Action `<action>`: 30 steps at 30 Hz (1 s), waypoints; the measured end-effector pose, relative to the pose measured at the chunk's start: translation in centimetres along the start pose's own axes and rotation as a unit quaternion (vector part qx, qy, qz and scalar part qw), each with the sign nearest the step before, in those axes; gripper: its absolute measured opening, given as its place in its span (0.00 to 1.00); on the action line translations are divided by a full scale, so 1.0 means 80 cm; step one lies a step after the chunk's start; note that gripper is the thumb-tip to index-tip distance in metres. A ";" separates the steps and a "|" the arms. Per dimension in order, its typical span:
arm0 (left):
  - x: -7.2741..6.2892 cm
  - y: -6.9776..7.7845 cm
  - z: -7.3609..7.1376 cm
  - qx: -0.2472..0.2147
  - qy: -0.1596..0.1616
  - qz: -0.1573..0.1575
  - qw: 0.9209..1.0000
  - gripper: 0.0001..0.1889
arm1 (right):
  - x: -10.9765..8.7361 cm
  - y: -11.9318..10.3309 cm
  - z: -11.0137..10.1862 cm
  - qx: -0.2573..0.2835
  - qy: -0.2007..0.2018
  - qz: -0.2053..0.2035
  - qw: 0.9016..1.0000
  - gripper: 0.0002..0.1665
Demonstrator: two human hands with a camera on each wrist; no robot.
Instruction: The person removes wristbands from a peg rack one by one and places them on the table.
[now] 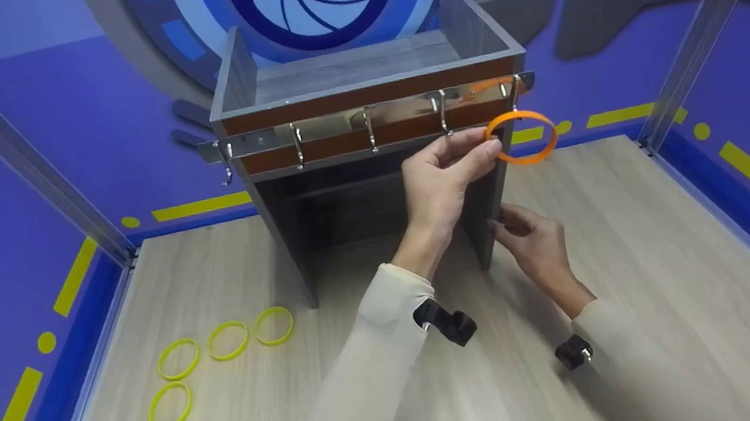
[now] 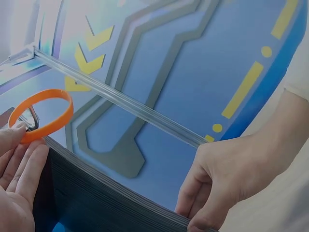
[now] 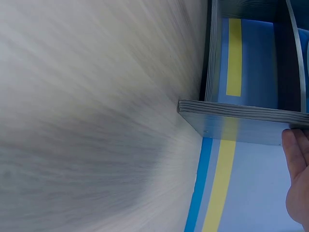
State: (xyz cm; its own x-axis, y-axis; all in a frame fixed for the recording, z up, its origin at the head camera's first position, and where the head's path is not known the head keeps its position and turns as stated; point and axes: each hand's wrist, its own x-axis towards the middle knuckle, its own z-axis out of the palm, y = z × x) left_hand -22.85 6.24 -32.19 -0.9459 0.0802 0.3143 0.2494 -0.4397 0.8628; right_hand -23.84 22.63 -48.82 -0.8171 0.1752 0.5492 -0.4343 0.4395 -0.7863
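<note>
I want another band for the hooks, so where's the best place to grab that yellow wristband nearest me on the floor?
Pinch the near rim of the yellow wristband, coming from above. It lies flat on the table, apart from the other three, so nothing crowds the grip.

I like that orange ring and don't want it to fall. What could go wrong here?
The left hand pinches the orange rubber ring by one edge only, so it might slip and drop onto the pale wooden tabletop. The metal hook at the rail's right end is thin, so the ring could miss it. The right hand touches the small grey wooden cabinet by its side panel; a push might shift it and move the hook away.
</note>
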 end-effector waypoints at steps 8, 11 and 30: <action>-0.010 0.006 -0.016 0.047 -0.017 0.035 0.998 0.11 | 0.000 0.002 -0.002 -0.002 -0.014 0.010 1.000 0.18; -0.016 0.011 -0.025 0.075 -0.026 0.056 0.995 0.11 | 0.001 0.002 -0.002 -0.003 -0.018 0.011 1.000 0.18; -0.065 0.017 -0.125 0.174 0.023 0.100 0.979 0.11 | 0.000 0.003 -0.002 0.020 -0.008 0.016 1.000 0.15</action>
State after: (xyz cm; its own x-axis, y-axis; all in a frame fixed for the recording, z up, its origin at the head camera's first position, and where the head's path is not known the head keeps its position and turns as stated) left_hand -19.70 -3.68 -36.62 -0.8774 -0.0197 0.4794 0.4784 -0.1114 0.8710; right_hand -23.92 22.89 -48.99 -0.8372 0.1743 0.5183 -0.4217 0.3977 -0.8149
